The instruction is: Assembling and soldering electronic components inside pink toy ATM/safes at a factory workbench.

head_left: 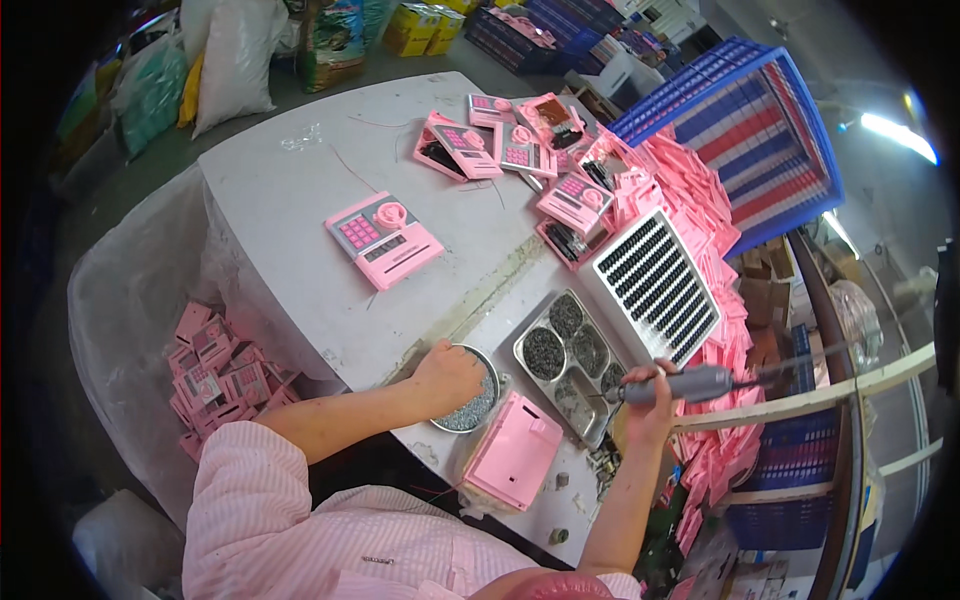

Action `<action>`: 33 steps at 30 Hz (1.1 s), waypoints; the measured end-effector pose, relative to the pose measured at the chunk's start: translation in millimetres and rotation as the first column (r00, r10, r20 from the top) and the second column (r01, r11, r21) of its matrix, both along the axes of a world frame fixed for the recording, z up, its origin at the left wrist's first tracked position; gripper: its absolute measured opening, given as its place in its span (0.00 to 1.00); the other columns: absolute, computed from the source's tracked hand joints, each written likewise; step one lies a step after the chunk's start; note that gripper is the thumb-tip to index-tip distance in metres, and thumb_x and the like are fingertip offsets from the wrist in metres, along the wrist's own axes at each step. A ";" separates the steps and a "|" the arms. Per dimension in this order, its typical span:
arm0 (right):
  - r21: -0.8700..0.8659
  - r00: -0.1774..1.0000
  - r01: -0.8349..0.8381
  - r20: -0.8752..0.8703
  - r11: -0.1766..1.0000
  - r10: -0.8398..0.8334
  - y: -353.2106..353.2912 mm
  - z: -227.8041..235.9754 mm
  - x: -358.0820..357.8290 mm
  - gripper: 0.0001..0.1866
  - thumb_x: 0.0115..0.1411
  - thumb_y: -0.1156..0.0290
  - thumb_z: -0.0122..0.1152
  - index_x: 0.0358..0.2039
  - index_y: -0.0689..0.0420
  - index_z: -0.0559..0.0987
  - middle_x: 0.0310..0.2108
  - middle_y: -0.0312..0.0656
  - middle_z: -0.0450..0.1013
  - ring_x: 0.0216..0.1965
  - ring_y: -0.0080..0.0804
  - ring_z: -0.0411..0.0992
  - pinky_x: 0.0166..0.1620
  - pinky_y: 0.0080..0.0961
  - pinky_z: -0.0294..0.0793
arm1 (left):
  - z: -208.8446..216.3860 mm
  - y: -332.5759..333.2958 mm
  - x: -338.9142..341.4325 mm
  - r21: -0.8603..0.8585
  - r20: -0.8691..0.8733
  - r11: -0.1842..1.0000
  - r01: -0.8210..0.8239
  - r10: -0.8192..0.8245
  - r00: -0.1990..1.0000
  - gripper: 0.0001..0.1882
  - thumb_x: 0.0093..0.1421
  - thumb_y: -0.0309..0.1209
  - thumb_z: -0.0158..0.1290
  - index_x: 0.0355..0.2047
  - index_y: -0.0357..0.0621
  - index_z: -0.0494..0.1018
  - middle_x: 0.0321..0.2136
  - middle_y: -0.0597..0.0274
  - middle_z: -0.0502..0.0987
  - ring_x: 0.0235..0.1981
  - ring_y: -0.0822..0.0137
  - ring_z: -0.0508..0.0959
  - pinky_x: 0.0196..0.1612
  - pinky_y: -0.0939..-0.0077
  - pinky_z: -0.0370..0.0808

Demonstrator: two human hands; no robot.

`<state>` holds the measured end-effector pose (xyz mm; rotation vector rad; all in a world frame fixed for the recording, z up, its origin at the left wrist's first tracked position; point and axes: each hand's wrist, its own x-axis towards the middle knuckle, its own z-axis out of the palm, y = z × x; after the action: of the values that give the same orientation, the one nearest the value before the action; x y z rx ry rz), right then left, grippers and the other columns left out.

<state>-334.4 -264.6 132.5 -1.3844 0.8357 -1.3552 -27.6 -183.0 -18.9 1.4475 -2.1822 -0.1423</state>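
Observation:
My left hand (448,380) reaches into a round metal bowl (462,425) of small silvery screws. Its fingers are curled together; whatever they pinch is hidden. In my right hand (650,400) is a grey electric screwdriver (695,383), its bit pointing left over the edge of a metal compartment tray (592,408). Dark screws fill several round wells of that tray. Between my arms a pink plastic panel (515,450) lies flat on the near table edge, beside the bowl, touched by neither hand.
A pink keypad box (384,240) lies mid-table (290,230). More pink boxes (525,147) cluster at the far right, near a white tray (655,285) with rows of black parts. Pink parts (690,190) spill from a tipped striped crate (770,130). A plastic bag (130,290) of keypad panels hangs left.

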 end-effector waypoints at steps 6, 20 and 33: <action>0.056 0.986 -0.009 0.168 0.998 -0.001 41.2 -7.0 50.6 0.16 0.63 0.68 0.56 0.49 0.56 0.68 0.25 0.37 0.65 0.28 0.30 0.66 0.40 0.35 0.70 | 23.3 -2.9 13.7 0.214 0.080 0.970 0.113 -0.133 0.988 0.15 0.60 0.48 0.55 0.30 0.50 0.78 0.27 0.64 0.78 0.33 0.61 0.78 0.42 0.59 0.66; -0.103 0.911 -0.288 0.275 0.952 0.306 119.0 2.6 123.9 0.14 0.61 0.70 0.61 0.42 0.55 0.65 0.16 0.33 0.60 0.17 0.25 0.60 0.26 0.30 0.67 | 48.5 70.8 -10.1 -0.074 -0.562 0.939 0.336 -0.317 0.764 0.06 0.57 0.36 0.60 0.30 0.49 0.79 0.28 0.67 0.80 0.33 0.64 0.78 0.43 0.63 0.65; -0.101 0.909 -0.279 0.294 0.955 0.296 135.0 -2.1 94.6 0.14 0.62 0.70 0.60 0.42 0.56 0.64 0.16 0.34 0.60 0.17 0.26 0.61 0.26 0.31 0.69 | 64.3 74.1 -32.9 -0.031 -0.562 0.918 0.396 -0.344 0.753 0.07 0.55 0.36 0.62 0.29 0.48 0.81 0.24 0.67 0.80 0.30 0.64 0.79 0.41 0.61 0.66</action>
<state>-239.8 -129.6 130.4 -1.2407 0.3712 -1.3234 -60.5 -108.9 45.4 0.8345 -1.9391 -0.7230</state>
